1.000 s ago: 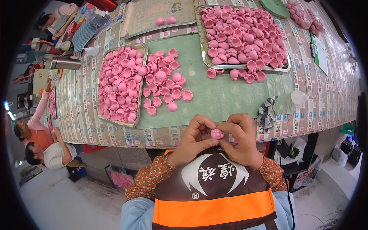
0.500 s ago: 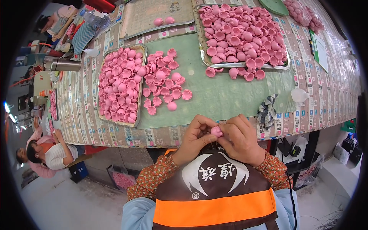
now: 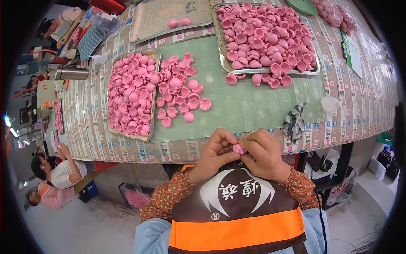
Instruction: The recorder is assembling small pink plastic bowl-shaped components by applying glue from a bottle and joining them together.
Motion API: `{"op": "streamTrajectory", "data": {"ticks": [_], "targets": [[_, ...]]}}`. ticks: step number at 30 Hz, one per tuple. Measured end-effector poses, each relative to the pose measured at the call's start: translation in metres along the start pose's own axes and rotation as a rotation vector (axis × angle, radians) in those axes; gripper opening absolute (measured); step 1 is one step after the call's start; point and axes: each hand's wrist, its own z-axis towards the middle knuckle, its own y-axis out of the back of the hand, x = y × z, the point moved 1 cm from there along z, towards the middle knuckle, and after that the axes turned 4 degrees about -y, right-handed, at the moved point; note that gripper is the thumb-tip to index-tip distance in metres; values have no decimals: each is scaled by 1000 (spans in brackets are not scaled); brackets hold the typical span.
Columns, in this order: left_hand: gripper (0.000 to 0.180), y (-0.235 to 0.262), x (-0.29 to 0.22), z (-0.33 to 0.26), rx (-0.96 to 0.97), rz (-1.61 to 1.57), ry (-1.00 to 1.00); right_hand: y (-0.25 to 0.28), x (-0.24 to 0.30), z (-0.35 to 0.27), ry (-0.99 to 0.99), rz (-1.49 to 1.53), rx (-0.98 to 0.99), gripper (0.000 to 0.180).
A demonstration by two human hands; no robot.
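Observation:
My left hand (image 3: pixel 216 153) and my right hand (image 3: pixel 263 153) meet in front of my apron, just off the table's near edge. Between the thumbs and fingers of both is one small pink hollow plastic piece (image 3: pixel 239 149), partly covered by the fingertips. Ahead and to the left, a tray (image 3: pixel 154 111) is heaped with similar pink cup-shaped pieces (image 3: pixel 132 93). Loose pink pieces (image 3: pixel 182 91) lie on the green mat beside that tray. Farther off to the right, a larger metal tray (image 3: pixel 311 73) holds another heap, with several pieces spilled along its front edge.
A crumpled checked cloth (image 3: pixel 294 122) and a translucent white plastic cup-like item (image 3: pixel 330 103) lie at the right. The far tray (image 3: pixel 169 34) bears two pink balls. A steel flask (image 3: pixel 72 73) stands at the left. Other people sit along the left side.
The pink piece has turned and dropped slightly between my fingers, while both hands stay in nearly the same place. At the left, a person in pink has shifted downward in view.

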Motion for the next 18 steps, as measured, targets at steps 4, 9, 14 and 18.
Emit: {"op": "streamTrajectory", "data": {"ticks": [4, 9, 14, 18], "targets": [[32, 1, 1, -1, -1, 9, 19, -2, 3, -5, 36, -18, -41, 32], [33, 2, 6, -5, -40, -27, 36, -7, 1, -8, 62, -29, -70, 28], [34, 4, 11, -5, -51, -69, 13, -12, -1, -10, 102, -54, -100, 24], [34, 3, 11, -5, -54, -87, 11, -12, -1, -10, 111, -52, -112, 24]]}}
